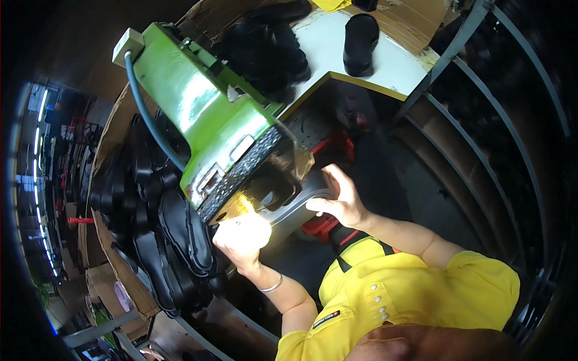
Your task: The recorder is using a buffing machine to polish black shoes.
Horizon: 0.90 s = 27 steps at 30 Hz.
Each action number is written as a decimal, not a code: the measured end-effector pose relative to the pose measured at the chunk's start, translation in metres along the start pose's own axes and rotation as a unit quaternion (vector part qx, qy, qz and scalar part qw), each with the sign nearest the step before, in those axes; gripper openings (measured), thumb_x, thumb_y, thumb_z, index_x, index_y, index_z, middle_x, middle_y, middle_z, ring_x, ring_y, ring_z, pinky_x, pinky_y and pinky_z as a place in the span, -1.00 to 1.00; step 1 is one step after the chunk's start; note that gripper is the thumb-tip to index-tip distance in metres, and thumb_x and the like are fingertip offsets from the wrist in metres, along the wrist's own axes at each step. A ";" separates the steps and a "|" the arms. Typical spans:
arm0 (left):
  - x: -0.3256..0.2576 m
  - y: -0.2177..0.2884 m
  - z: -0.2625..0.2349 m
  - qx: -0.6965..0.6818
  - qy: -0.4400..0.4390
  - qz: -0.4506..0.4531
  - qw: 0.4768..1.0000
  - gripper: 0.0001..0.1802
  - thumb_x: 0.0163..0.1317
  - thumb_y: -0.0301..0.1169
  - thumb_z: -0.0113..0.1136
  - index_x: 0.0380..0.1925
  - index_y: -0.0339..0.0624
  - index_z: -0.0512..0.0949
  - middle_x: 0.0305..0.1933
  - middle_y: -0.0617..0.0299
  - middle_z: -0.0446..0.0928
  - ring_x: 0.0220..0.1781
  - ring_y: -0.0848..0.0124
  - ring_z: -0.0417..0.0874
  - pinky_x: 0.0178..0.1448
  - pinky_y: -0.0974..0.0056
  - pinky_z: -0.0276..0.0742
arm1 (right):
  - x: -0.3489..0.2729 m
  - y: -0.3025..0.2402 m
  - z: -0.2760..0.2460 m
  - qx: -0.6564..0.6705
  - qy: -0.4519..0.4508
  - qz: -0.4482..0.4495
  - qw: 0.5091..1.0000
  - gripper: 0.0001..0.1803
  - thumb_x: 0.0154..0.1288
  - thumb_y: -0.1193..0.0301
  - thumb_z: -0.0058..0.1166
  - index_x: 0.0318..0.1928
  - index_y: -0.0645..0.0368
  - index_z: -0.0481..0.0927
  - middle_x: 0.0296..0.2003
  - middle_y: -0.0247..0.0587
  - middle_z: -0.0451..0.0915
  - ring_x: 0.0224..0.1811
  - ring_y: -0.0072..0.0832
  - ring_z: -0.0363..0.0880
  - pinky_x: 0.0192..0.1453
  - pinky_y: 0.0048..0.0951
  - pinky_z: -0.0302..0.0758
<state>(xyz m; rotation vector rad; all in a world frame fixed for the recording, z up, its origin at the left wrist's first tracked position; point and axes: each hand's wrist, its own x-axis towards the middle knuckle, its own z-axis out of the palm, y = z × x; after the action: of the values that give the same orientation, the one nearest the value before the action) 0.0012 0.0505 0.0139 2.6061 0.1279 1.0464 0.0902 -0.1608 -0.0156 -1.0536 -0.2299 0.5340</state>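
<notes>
A dark grey shoe sole (pixel 313 188) is held under the head of a green machine (pixel 198 90). My right hand (pixel 344 200) grips its right end, with the thumb and fingers on either side of the edge. At the other end my left hand (pixel 244 237) is closed on the sole, close below the machine's lower edge. Strong lamp light washes out that hand's fingers. The machine's head hides part of the sole, and where the two touch cannot be made out.
Many black shoe soles (pixel 183 231) are heaped in a cardboard box (pixel 108 141) on the left. A single black sole (pixel 361 45) lies on the white tabletop (pixel 394 72), near a dark pile (pixel 259 54). Metal bars (pixel 460 36) curve along the right. A grey-blue cable (pixel 144 105) runs down the machine.
</notes>
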 end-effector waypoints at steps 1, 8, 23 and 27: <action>0.004 0.004 -0.005 0.024 -0.014 0.038 0.999 -0.83 -0.05 -0.37 0.37 -0.58 -0.19 0.57 -0.60 0.16 0.52 -0.58 0.19 0.56 -0.47 0.21 0.43 | 0.000 0.005 -0.003 0.024 -0.002 0.003 1.000 -0.50 0.05 0.54 0.39 -0.03 0.23 0.41 -0.21 -0.28 0.55 -0.24 -0.64 0.54 -0.33 -0.60 0.55; 0.013 0.019 -0.009 0.100 0.024 0.100 0.990 -0.85 -0.07 -0.41 0.40 -0.54 -0.17 0.60 -0.64 0.23 0.43 -0.63 0.25 0.43 -0.52 0.22 0.33 | 0.010 0.028 -0.016 0.028 -0.050 -0.065 0.996 -0.44 0.06 0.58 0.38 0.05 0.27 0.38 -0.11 -0.26 0.52 -0.08 -0.58 0.51 0.05 -0.46 0.51; -0.015 0.050 0.026 0.176 -0.207 -0.066 0.960 0.11 -0.15 0.42 0.12 0.09 -0.45 0.39 0.08 -0.15 0.41 0.12 -0.18 0.36 0.25 -0.20 0.10 | 0.012 0.011 -0.038 -0.064 -0.068 -0.085 0.992 -0.45 0.07 0.39 0.44 0.01 0.26 0.44 -0.11 -0.28 0.51 -0.02 -0.56 0.46 0.11 -0.45 0.42; -0.006 0.042 0.026 0.137 -0.106 0.028 0.984 -0.21 -0.26 0.17 0.44 -0.18 -0.27 0.54 -0.22 0.10 0.51 -0.18 0.11 0.49 -0.07 0.06 0.34 | 0.012 0.005 -0.029 -0.022 -0.061 -0.059 0.996 -0.50 0.10 0.43 0.41 -0.01 0.26 0.44 -0.12 -0.28 0.51 -0.05 -0.56 0.48 0.08 -0.45 0.44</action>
<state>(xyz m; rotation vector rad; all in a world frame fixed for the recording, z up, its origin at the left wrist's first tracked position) 0.0129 0.0031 0.0063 2.9672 0.1599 0.8106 0.1110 -0.1747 -0.0348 -1.0439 -0.4096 0.4887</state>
